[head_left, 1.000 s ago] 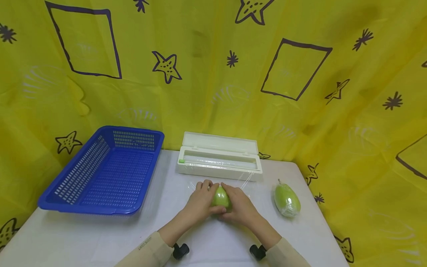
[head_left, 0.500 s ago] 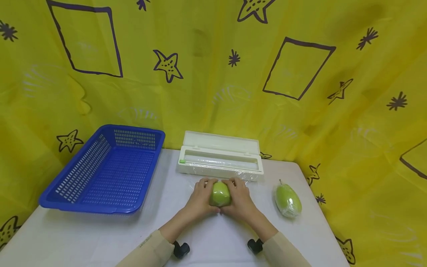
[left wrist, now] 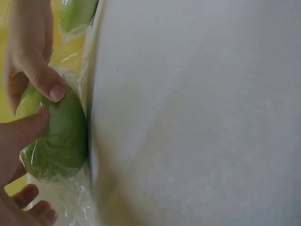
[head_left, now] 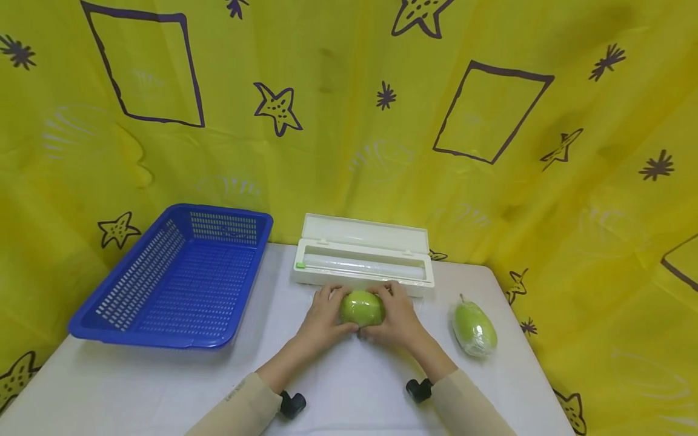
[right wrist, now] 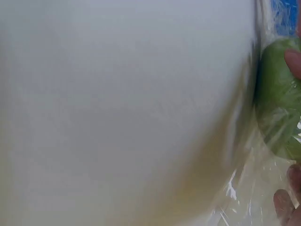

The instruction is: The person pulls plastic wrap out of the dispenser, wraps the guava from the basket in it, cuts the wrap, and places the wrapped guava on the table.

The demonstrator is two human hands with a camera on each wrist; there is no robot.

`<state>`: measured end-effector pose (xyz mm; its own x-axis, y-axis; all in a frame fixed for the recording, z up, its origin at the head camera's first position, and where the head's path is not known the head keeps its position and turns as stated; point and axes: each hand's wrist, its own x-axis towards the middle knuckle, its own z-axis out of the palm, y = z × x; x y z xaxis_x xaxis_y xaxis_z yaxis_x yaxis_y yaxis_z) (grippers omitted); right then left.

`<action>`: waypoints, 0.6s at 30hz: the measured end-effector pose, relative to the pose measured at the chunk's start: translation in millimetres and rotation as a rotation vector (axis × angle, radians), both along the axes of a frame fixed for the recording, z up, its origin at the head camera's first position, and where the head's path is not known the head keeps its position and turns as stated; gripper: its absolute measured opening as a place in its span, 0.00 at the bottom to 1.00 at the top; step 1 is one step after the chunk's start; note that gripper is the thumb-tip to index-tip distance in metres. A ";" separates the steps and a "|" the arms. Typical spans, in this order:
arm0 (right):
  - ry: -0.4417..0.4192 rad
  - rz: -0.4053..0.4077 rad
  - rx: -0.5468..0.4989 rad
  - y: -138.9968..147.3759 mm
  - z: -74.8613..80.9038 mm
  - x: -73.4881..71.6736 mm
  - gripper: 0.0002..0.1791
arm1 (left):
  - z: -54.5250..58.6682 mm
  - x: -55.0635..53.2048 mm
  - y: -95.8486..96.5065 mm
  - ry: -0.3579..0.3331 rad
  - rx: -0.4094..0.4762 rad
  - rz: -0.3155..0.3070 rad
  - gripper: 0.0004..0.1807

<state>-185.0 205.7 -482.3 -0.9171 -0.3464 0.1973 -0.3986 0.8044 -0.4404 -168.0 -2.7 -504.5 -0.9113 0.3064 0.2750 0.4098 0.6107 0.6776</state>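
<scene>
In the head view a green mango lies crosswise on the table between my two hands, with shiny cling film around and below it. My left hand holds its left end with thumb and fingers. Across from it, my right hand grips the right end. Both thumbs come together along the near side. The left wrist view shows two thumbs pressed on the film-covered skin of the fruit. Only the fingertips of my right hand and part of the mango show at the right wrist view's edge.
A white film dispenser box stands behind the hands, lid up, a film roll inside, green slider at left. On the right lies a second mango, wrapped in film. The blue plastic basket sits left; a yellow curtain hangs behind the table.
The mango has turned in my hands from pointing away to lying crosswise. My hands have moved a little apart around it, and more of it shows.
</scene>
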 end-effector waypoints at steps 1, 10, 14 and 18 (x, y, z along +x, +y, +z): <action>0.010 0.005 0.004 1.5 0.4 -1.8 0.46 | 1.1 -0.4 1.5 0.034 -0.028 0.002 0.44; 0.031 0.027 -0.042 9.5 0.7 -8.3 0.51 | 4.6 -12.3 10.1 0.084 -0.158 0.007 0.51; 0.087 -0.026 -0.115 18.4 0.5 2.5 0.48 | 3.5 -19.1 12.4 0.105 -0.197 0.041 0.47; 0.076 -0.208 -0.268 30.5 0.0 18.3 0.33 | 6.1 -23.5 13.4 0.108 -0.175 0.051 0.44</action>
<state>-166.7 236.2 -482.3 -0.9420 -0.0799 0.3259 -0.2774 0.7319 -0.6224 -191.5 10.7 -498.5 -0.8951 0.3126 0.3181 0.4398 0.7371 0.5131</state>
